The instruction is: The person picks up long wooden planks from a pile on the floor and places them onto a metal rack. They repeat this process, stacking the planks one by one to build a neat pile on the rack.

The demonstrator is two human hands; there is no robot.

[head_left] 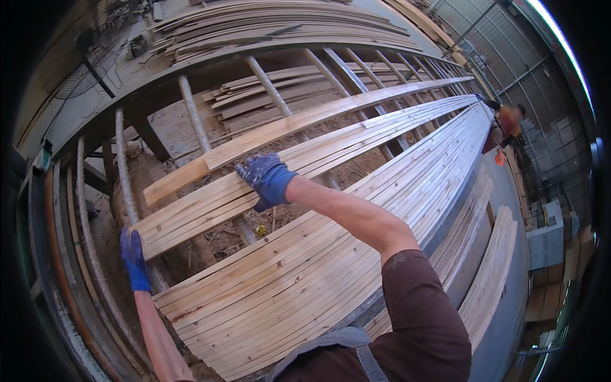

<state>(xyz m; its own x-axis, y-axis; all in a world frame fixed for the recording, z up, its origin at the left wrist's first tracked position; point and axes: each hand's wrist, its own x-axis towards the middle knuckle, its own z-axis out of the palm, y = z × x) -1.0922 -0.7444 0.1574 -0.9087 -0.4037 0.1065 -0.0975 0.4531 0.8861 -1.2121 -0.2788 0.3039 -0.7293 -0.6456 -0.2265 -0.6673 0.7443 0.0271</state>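
Note:
A narrow bundle of long, pale wooden boards (197,207) lies across the metal rollers in front of me. My right hand (264,178), in a blue work glove, spans this bundle from above, fingers over its far side and thumb at its near edge. At the boards' left end, my left hand (133,258), also gloved in blue, rests flat against the cut ends with its fingers stretched out. Beyond the bundle lies a single board (254,137), apart from it. Closer to my body, a wide row of boards (280,293) lies side by side.
The roller frame (191,111) stretches away to the right, with dirt under it. At its far end another person (506,124) stands by the boards. Stacked planks (286,28) lie behind the frame. More boards (490,274) are at my right, near a grey box (545,235).

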